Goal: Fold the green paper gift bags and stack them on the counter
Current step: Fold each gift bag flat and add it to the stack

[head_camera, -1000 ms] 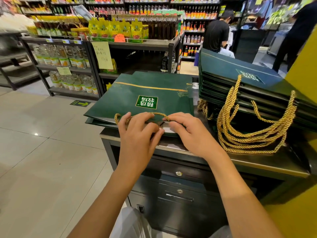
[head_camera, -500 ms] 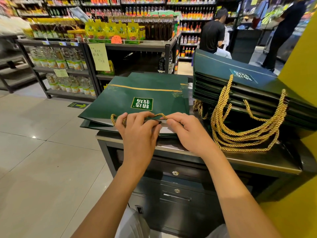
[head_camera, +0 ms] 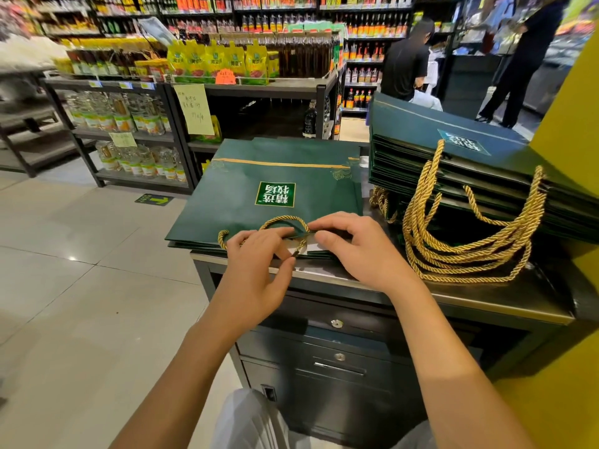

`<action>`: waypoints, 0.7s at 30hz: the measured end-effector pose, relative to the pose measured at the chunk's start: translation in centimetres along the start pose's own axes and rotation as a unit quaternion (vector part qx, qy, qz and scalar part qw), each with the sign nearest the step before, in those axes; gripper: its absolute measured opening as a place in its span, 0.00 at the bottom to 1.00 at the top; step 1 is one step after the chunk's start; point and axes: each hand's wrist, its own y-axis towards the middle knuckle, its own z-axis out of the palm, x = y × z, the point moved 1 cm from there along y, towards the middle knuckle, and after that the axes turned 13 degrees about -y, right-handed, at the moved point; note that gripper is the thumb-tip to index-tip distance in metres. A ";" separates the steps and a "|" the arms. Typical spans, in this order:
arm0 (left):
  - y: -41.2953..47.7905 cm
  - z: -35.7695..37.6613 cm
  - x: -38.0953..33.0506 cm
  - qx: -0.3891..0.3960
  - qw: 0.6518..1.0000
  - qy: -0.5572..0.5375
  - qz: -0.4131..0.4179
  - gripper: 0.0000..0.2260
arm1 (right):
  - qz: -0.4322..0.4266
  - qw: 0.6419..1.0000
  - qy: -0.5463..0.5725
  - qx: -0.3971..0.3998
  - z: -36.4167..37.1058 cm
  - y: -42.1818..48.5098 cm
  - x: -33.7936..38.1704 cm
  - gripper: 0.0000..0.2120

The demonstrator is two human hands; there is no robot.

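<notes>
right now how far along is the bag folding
Done: a tall stack of folded bags sits on the right of the counter, rope handles dangling. In hand: one flat bag lies on a smaller pile, the left hand pinching its gold handle and the right hand at its near edge. Left: finish this bag and stack it; no unfolded bags show.

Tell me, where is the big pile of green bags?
In the head view, the pile of green bags sits on the right side of the counter, right of the flat bag, its gold rope handles hanging down in front.
</notes>
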 end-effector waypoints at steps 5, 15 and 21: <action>0.1 -2.3 0.1 -0.061 0.997 -0.034 -0.019 0.07 | 0.021 0.999 0.033 -0.018 -0.3 -0.3 0.4 0.10; 0.0 -8.9 3.3 -0.246 0.871 -0.220 -0.364 0.23 | 0.020 0.997 0.008 -0.068 0.1 -0.7 1.1 0.09; 0.0 -8.8 1.5 -0.273 0.736 -0.478 -0.395 0.11 | -0.020 0.991 -0.101 -0.086 0.5 -0.9 2.3 0.25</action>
